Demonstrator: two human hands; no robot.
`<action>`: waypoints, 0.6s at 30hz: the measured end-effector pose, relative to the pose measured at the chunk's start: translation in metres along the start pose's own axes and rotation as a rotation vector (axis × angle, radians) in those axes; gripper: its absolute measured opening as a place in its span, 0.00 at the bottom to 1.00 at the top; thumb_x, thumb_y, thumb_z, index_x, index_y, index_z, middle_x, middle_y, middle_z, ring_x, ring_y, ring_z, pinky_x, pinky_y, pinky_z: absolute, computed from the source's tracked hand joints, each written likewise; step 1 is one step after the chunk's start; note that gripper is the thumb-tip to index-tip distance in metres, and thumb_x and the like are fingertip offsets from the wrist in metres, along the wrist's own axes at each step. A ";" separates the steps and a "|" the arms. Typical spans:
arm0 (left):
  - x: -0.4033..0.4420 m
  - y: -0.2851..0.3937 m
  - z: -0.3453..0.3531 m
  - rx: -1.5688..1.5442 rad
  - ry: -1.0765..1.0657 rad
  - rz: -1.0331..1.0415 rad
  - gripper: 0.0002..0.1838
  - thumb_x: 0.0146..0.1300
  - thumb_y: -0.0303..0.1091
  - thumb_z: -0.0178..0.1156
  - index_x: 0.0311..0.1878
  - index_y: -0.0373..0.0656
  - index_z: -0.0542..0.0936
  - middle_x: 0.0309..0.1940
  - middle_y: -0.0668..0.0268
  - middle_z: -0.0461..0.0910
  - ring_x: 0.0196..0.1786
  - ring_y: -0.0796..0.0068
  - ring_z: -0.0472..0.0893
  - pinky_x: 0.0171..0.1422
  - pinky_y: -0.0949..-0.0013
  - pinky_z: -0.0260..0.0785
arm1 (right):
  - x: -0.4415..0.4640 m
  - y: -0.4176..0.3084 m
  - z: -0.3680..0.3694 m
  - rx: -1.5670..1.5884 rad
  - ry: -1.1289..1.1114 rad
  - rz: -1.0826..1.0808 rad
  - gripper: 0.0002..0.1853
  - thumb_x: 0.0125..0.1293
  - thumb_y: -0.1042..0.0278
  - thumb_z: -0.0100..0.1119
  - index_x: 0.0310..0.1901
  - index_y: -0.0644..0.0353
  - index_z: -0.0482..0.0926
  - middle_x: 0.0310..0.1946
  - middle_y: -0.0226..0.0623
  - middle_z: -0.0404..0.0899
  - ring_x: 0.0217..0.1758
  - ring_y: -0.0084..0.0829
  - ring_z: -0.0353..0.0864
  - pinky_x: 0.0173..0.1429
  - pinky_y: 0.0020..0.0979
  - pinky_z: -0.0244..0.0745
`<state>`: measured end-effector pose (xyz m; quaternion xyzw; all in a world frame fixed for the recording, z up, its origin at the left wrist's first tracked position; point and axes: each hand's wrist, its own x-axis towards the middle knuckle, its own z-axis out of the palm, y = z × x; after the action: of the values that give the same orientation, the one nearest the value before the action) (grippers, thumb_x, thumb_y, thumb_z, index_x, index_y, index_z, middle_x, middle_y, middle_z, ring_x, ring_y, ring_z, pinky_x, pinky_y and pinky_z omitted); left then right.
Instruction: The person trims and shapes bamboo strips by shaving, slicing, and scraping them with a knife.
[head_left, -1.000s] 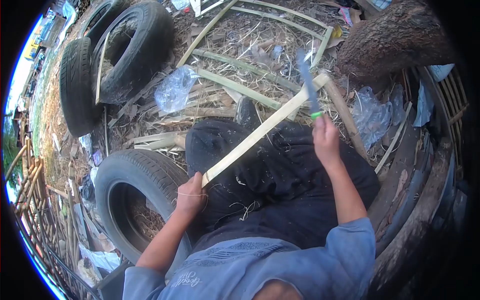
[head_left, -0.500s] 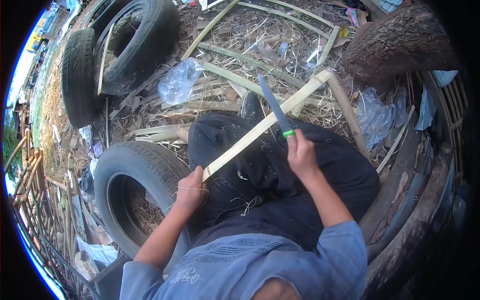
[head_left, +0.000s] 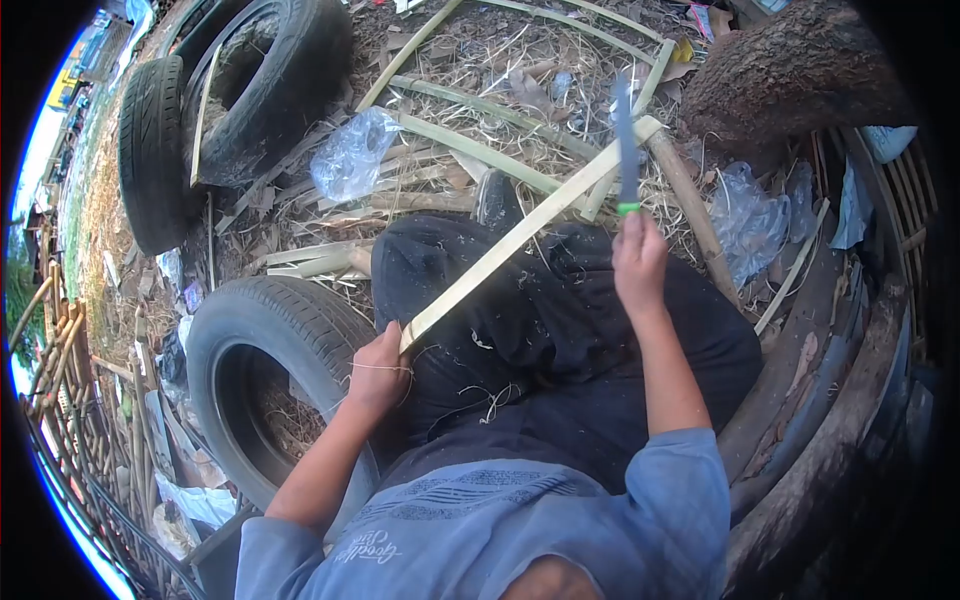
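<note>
Head view. Left hand point(head_left: 378, 380) clenched around the near end of a long pale strip point(head_left: 515, 235), thumb along its top; a thin string point(head_left: 376, 367) loops over that hand. Strip slants up across the dark trousers point(head_left: 450, 270), its far end beside the top of a round stick point(head_left: 690, 208), over littered ground point(head_left: 525, 82). Cannot tell whether strip and stick touch.

Right hand point(head_left: 640, 262) closed on the green handle of a knife point(head_left: 627, 165), blade pointing away from the body. Blade blurred, crossing the strip near its far end in this view; contact not clear, nor which way the edge faces.

Around: a tyre point(head_left: 300, 315) beside the left forearm; thin slats point(head_left: 480, 152) on the ground beyond the knees; clear plastic point(head_left: 353, 155) left of them; rough trunk point(head_left: 790, 80) to the far right.

Handling, my judgement: firm grip at the near end keeps the strip from rolling; far end wants solid backing, or it will whip under the blade. Low blade angle, light even strokes, edge going away from the left hand and knees. A steep angle could bite in and split the strip. Loose string best kept clear of the blade.
</note>
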<state>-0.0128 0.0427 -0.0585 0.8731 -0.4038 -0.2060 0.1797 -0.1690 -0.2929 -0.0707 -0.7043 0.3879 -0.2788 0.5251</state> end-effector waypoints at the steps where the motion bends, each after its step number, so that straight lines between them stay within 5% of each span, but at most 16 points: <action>1: -0.004 -0.001 0.000 0.003 -0.006 -0.008 0.12 0.57 0.24 0.55 0.44 0.34 0.68 0.29 0.44 0.76 0.34 0.37 0.77 0.37 0.45 0.69 | 0.002 0.002 0.002 -0.116 0.017 -0.092 0.17 0.77 0.59 0.42 0.36 0.65 0.72 0.14 0.32 0.67 0.16 0.24 0.68 0.22 0.31 0.62; 2: -0.008 -0.001 0.000 -0.002 0.000 -0.012 0.12 0.58 0.24 0.55 0.44 0.34 0.68 0.29 0.44 0.76 0.34 0.37 0.77 0.37 0.45 0.69 | -0.006 0.012 0.012 -0.218 -0.027 -0.222 0.18 0.77 0.58 0.42 0.36 0.65 0.72 0.15 0.30 0.67 0.17 0.22 0.69 0.23 0.30 0.62; 4: -0.002 0.002 -0.001 -0.006 0.021 0.002 0.12 0.58 0.24 0.55 0.44 0.34 0.68 0.29 0.44 0.76 0.34 0.37 0.77 0.37 0.45 0.69 | -0.012 0.016 0.014 -0.203 -0.014 -0.163 0.18 0.76 0.57 0.44 0.36 0.64 0.74 0.16 0.44 0.71 0.19 0.42 0.76 0.25 0.40 0.65; 7: 0.001 0.005 -0.001 -0.011 0.026 -0.010 0.09 0.58 0.25 0.56 0.40 0.37 0.66 0.28 0.44 0.76 0.33 0.37 0.77 0.36 0.45 0.68 | 0.005 0.000 -0.013 -0.150 -0.069 -0.046 0.18 0.76 0.58 0.44 0.36 0.65 0.73 0.16 0.46 0.70 0.19 0.43 0.76 0.25 0.41 0.66; 10: -0.002 0.004 -0.003 -0.014 -0.001 -0.026 0.10 0.58 0.26 0.56 0.39 0.37 0.66 0.28 0.45 0.76 0.33 0.37 0.77 0.36 0.45 0.68 | -0.008 0.022 0.016 -0.115 -0.047 -0.126 0.18 0.76 0.57 0.44 0.36 0.64 0.74 0.15 0.34 0.70 0.17 0.27 0.71 0.23 0.34 0.64; 12: 0.000 0.005 -0.002 -0.012 -0.010 -0.027 0.10 0.58 0.25 0.56 0.40 0.37 0.66 0.28 0.44 0.76 0.33 0.37 0.77 0.37 0.45 0.68 | -0.004 0.023 0.003 -0.154 -0.042 -0.174 0.17 0.76 0.58 0.44 0.36 0.64 0.74 0.15 0.34 0.70 0.17 0.27 0.71 0.23 0.33 0.63; 15: 0.003 0.006 -0.001 0.001 -0.005 -0.040 0.10 0.57 0.24 0.56 0.40 0.36 0.66 0.28 0.44 0.75 0.34 0.37 0.77 0.38 0.45 0.68 | 0.009 0.016 -0.008 0.010 -0.070 0.033 0.15 0.75 0.61 0.44 0.37 0.64 0.74 0.16 0.45 0.71 0.19 0.43 0.76 0.25 0.39 0.65; 16: -0.002 0.005 0.000 0.000 -0.008 -0.058 0.10 0.57 0.24 0.56 0.40 0.36 0.66 0.28 0.44 0.75 0.34 0.37 0.77 0.38 0.45 0.68 | 0.000 0.017 0.007 -0.138 -0.069 -0.174 0.16 0.76 0.59 0.45 0.36 0.64 0.74 0.14 0.34 0.68 0.16 0.28 0.70 0.23 0.33 0.61; 18: -0.002 0.001 -0.002 -0.001 -0.021 -0.047 0.10 0.57 0.24 0.56 0.40 0.36 0.66 0.28 0.44 0.75 0.34 0.37 0.77 0.38 0.45 0.68 | -0.005 0.031 0.011 -0.118 -0.081 -0.142 0.16 0.75 0.59 0.45 0.36 0.63 0.73 0.13 0.33 0.68 0.16 0.27 0.70 0.22 0.33 0.61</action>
<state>-0.0141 0.0441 -0.0557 0.8800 -0.3849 -0.2197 0.1712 -0.1705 -0.2875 -0.1031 -0.7705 0.3312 -0.2632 0.4769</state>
